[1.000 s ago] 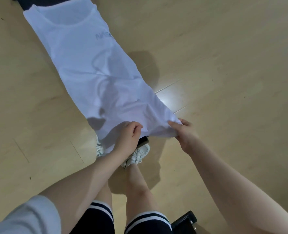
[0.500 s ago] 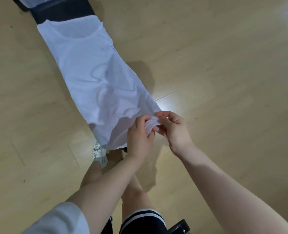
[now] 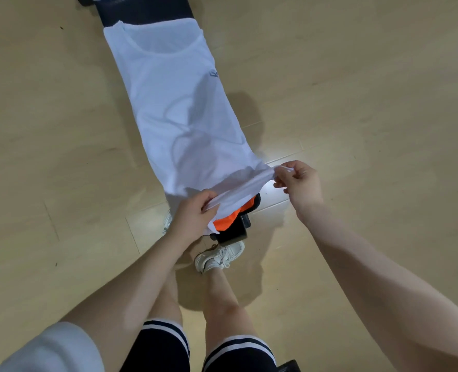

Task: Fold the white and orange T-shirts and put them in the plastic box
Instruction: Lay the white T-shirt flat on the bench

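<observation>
White T-shirt: the white T-shirt [image 3: 179, 111] lies stretched lengthwise over a narrow dark bench [image 3: 142, 10], neckline at the far end, its sides folded in so it forms a long strip; a grey logo shows at its right edge
Hem: the near end is lifted off the surface and drawn taut between your two hands
Left hand: your left hand [image 3: 193, 218] grips the near left corner of the hem, fingers curled round the bunched cloth
Right hand: your right hand [image 3: 299, 183] pinches the near right corner, thumb and fingertips closed on a twisted point of fabric, held a little higher and farther out than the left
Orange T-shirt: the orange T-shirt [image 3: 225, 220] peeks out from under the raised hem, lying on the dark near end of the bench
Plastic box: not visible from your head camera
Floor: pale wooden floor [image 3: 370, 89] all round, with a bright glare patch just beside your right hand
You: white sneaker [image 3: 220, 257] on the floor just below the bench end, dark shorts [image 3: 166, 347] with white stripes at the bottom edge
</observation>
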Demonstrator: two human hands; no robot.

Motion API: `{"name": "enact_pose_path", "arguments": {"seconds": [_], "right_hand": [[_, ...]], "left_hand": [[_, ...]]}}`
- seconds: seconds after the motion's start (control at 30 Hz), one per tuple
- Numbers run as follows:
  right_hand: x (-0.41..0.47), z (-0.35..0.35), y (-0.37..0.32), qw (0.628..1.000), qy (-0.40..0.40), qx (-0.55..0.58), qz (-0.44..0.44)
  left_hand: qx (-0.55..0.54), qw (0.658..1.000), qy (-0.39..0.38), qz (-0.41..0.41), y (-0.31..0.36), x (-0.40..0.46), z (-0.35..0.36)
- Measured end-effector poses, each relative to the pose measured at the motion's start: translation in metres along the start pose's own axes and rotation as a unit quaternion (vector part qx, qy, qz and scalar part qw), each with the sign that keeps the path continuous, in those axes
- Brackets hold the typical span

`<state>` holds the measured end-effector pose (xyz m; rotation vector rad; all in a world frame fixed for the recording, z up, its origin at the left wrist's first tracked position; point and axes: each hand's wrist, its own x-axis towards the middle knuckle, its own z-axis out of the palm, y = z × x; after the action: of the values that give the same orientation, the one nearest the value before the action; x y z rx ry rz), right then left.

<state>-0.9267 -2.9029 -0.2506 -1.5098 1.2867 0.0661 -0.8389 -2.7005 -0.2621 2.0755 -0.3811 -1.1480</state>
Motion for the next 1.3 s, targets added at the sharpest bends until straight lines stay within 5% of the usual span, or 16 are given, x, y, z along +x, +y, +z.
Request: {"name": "enact_pose_path", "arguments": {"seconds": [0.1,0.17,0.33,0.47,0.67,0.87,1.07,1.2,1.3], "right_hand": [[0.014,0.017,0.005,0.983,-0.004,-0.176,-0.06],[0.014,0.029,0.004,0.938,0.012,-0.309,-0.158],[-0.006,0.058,-0.011,0.81,-0.23,-0.384,-0.378],[0.004,0.072,-0.01,0.731,-0.142,-0.434,-0.507],[0.001,0.061,-0.012,0.783,-0.132,-0.374,-0.48],[0.01,0.038,-0.003,0.881,-0.084,-0.373,-0.28],[0.004,0.076,-0.003,0.815,-0.186,-0.476,-0.272],[-0.005,0.102,-0.013,0.802,-0.299,-0.4,-0.328],[-0.003,0.117,-0.009,0.755,-0.334,-0.425,-0.371]], "left_hand": [[-0.012,1.0,-0.01,0.004,-0.002,0.008,-0.014],[0.012,0.999,-0.01,0.027,-0.001,0.014,-0.02],[0.082,0.992,-0.034,0.092,0.007,0.026,-0.028],[0.069,0.994,-0.005,0.089,0.007,0.024,-0.034],[0.093,0.993,0.041,0.051,-0.012,0.021,-0.025],[0.18,0.98,0.066,-0.053,-0.037,0.019,-0.025],[0.097,0.995,-0.024,0.001,-0.035,0.02,-0.036],[0.075,0.997,-0.024,0.019,-0.04,0.016,-0.041],[0.061,0.998,-0.002,0.025,-0.044,0.013,-0.038]]}}
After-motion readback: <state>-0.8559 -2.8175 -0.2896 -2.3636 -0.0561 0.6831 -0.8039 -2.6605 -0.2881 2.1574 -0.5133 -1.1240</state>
